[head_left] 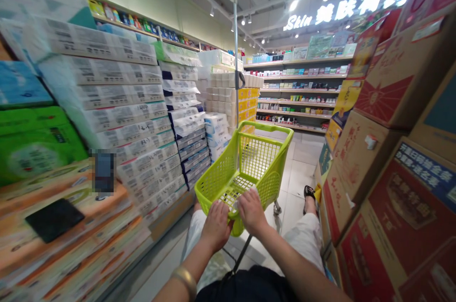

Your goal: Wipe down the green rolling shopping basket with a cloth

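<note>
The shopping cart (268, 188) sits in the centre and lower centre of the frame, a bright lime-green basket with smooth, rounded rims. Its right wall is pierced with small holes; the bottom and the far panel are open grids, with pale floor showing through the bottom. The basket stands upright, slanting from its near rim at lower centre to a raised, looped bar right of centre. Beneath its right side shows a caster (277, 208). A whitish scrap (235, 204), too unclear to identify, shows at the near rim.
</note>
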Demonstrator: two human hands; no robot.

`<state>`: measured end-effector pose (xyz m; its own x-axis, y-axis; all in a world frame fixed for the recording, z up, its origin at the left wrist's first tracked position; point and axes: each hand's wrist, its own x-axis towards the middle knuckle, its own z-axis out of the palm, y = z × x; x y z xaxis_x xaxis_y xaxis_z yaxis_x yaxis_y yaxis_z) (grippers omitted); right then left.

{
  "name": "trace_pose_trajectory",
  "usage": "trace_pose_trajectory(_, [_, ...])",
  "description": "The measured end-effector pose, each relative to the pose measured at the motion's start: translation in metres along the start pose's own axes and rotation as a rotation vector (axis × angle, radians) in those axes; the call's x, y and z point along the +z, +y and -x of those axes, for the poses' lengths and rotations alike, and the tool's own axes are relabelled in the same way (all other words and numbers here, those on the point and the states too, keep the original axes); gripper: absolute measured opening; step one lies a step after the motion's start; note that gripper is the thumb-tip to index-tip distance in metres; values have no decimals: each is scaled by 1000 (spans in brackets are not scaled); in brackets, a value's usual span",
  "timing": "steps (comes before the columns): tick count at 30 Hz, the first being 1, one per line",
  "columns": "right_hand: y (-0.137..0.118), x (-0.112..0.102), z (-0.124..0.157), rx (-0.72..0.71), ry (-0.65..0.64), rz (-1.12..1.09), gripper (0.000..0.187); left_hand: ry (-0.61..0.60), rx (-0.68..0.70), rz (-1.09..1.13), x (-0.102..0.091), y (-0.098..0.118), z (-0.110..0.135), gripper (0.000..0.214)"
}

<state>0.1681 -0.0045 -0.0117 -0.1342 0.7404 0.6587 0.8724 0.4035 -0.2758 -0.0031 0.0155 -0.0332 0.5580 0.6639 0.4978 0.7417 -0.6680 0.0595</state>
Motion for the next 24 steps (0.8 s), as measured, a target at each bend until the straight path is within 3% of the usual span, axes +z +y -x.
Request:
trace_pose_trajectory(3, [-17, 5, 11, -134, -46, -47, 16, 22, 23, 3, 0, -2, 1, 23])
trace_pose_trajectory(6, [6, -11, -1, -222, -125, -52, 18, 19, 21, 16, -2, -2, 1, 19])
trace_pose_trajectory(9, [42, -28, -23, -38, -52, -25, 26, 33, 19, 26, -3, 0, 1, 20])
trace_pose_trajectory(11, [50, -29, -31, 58, 7, -13, 28, 55, 22, 28, -2, 0, 1, 21])
trace_pose_trajectory(14, [25, -14, -20, 91, 66, 17, 28, 78, 26, 16, 0, 0, 0, 19])
trace_pose_trajectory(17, [-15, 2, 1, -48, 13, -15, 19, 76, 53, 4, 1, -3, 0, 19])
trace_pose_trajectory(19, [-25, 3, 8, -91, -22, -26, 15, 73, 63, 7, 0, -4, 1, 19])
trace_pose_trajectory(22, [-4, -9, -1, -150, -75, -27, 18, 66, 41, 23, -2, -4, 2, 16])
trace_pose_trajectory(24, [21, -19, -15, -65, -29, -16, 23, 56, 30, 32, -3, -2, 1, 17])
